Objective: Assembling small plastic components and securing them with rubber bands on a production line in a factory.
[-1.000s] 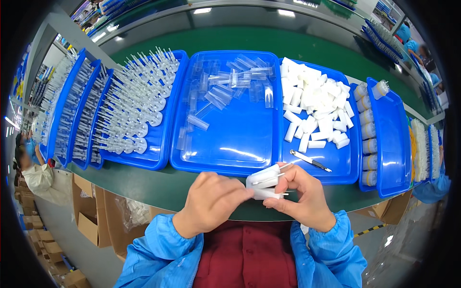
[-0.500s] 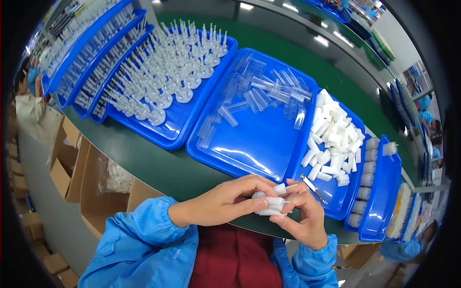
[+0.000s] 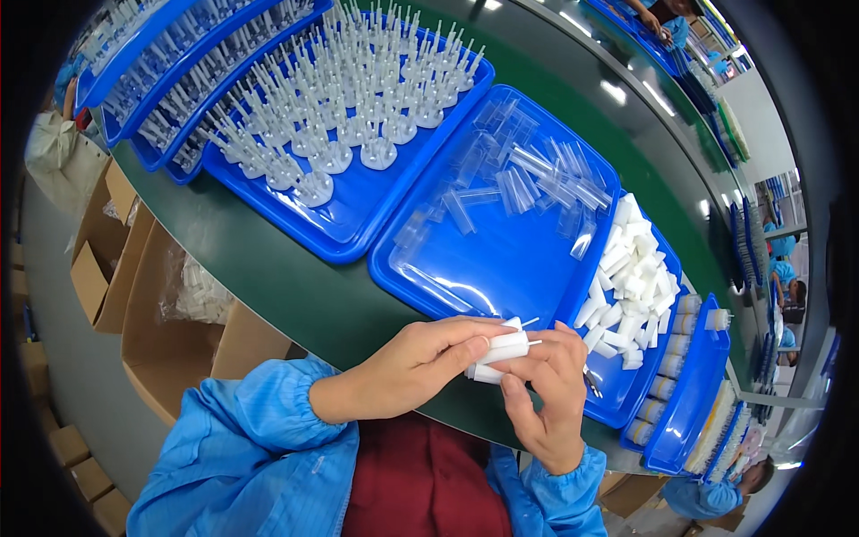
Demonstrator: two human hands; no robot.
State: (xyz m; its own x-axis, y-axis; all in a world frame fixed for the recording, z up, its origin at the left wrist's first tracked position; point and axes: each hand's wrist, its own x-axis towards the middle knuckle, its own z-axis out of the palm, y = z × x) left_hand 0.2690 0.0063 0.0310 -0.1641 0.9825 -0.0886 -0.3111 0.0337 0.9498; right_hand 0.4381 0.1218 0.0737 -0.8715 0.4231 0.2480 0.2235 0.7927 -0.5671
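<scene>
White cylindrical pieces (image 3: pixel 505 347), bunched together and slightly tilted, are held below and right of the frame's centre, thin white stems (image 3: pixel 535 343) protruding toward the right.

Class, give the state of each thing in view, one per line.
Left hand: closed on held white pieces
Right hand: closed on held white pieces
Held white pieces: bunched, thin rods protruding
Clear tubes: lying loose, scattered
Loose white pieces: heaped
Stemmed clear parts: standing upright
Nearest cardboard box: open, bag inside

Two hands (image 3: pixel 407 369) at five o'clock; at least three white cylinders (image 3: pixel 504 346); at eleven, one tray (image 3: pixel 338 221) of stemmed discs (image 3: pixel 378 154).
</scene>
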